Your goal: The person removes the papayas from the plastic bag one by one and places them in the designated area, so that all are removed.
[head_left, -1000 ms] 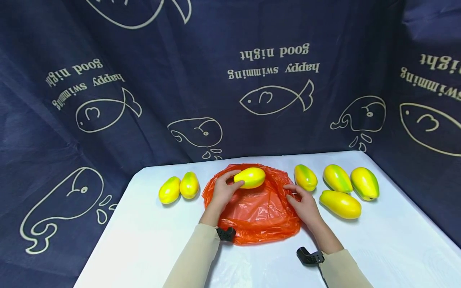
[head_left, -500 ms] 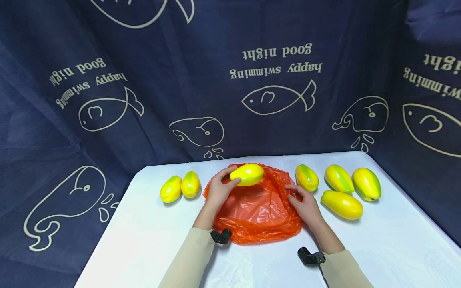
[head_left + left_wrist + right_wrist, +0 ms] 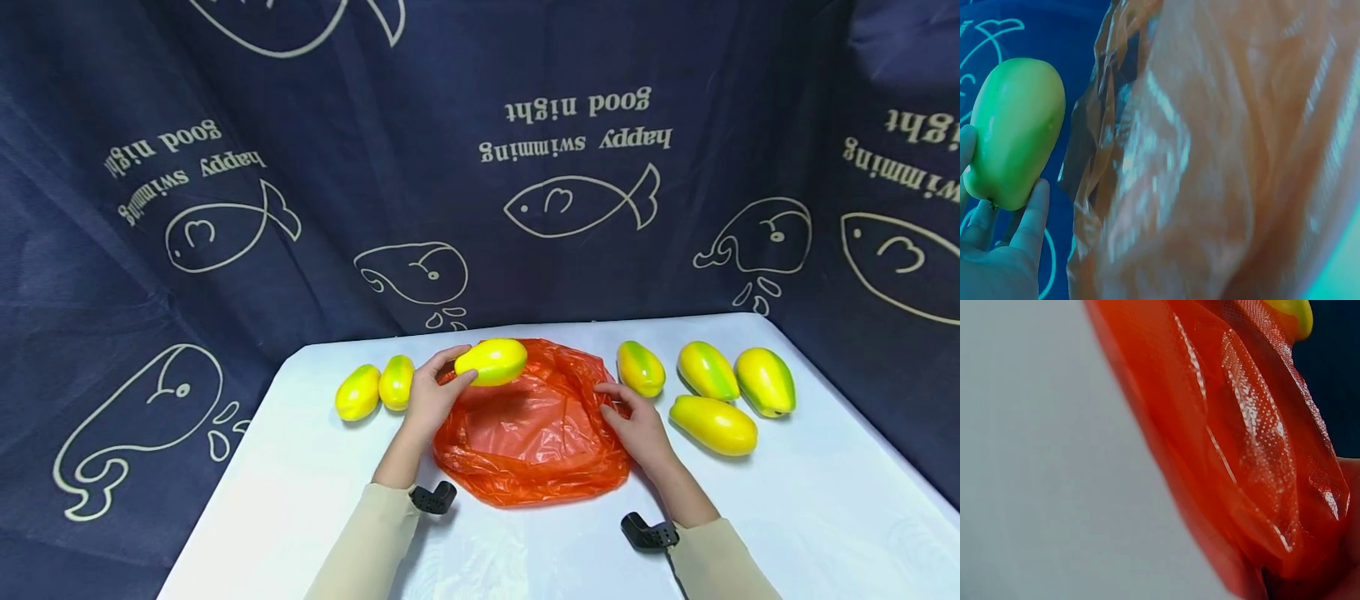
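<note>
A yellow-green papaya (image 3: 492, 362) is held between the thumb and fingers of my left hand (image 3: 424, 402), above the left rim of the red plastic bag (image 3: 532, 483). In the left wrist view the papaya (image 3: 1019, 131) is apart from the bag (image 3: 1210, 156), which fills the right of that view. My right hand (image 3: 641, 429) grips the bag's right rim with curled fingers. The right wrist view has the bag's film (image 3: 1235, 437) bunched beside the fingers at the lower right, mostly cut off. The bag's mouth gapes wide toward the head camera.
Two papayas (image 3: 357, 393) lie left of the bag, one partly behind the left hand. Several more papayas (image 3: 712, 425) lie to the right, near the right hand. A white table (image 3: 270, 500) bears everything, with a dark blue printed curtain (image 3: 420, 167) behind it.
My left hand has moved left with the papaya, from over the bag's inside toward its left rim. The right hand has stayed at the right rim.
</note>
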`<state>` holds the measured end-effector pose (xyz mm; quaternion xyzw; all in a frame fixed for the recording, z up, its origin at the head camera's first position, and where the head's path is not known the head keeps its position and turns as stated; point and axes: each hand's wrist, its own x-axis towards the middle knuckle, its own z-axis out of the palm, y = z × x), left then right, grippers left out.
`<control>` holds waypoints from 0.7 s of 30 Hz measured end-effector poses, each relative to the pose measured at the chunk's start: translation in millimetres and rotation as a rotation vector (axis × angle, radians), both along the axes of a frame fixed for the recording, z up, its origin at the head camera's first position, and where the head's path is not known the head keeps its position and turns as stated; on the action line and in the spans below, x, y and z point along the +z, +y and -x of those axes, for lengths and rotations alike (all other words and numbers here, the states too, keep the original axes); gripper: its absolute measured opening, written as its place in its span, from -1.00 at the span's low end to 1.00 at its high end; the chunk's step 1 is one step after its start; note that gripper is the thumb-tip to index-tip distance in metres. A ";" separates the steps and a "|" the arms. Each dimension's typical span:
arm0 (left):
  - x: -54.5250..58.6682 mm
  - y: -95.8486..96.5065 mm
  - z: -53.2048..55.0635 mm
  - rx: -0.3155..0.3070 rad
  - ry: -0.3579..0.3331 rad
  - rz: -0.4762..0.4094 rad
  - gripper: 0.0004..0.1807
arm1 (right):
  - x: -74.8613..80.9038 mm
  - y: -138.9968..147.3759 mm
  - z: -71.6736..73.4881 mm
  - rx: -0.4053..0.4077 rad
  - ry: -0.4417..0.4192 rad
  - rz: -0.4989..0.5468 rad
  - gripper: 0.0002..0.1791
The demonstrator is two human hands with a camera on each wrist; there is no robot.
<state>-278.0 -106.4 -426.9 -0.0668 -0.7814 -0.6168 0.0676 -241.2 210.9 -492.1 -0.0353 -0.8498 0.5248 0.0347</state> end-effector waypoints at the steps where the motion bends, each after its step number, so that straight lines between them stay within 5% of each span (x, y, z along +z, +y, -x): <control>1: 0.4 -2.4 -0.8 0.006 0.000 -0.007 -0.54 | 0.5 -0.1 0.0 0.002 0.001 -0.003 -0.58; 21: -5.5 -59.6 -20.9 0.057 0.006 -0.082 -0.53 | 0.1 -1.7 -1.3 0.008 -0.002 -0.001 -0.59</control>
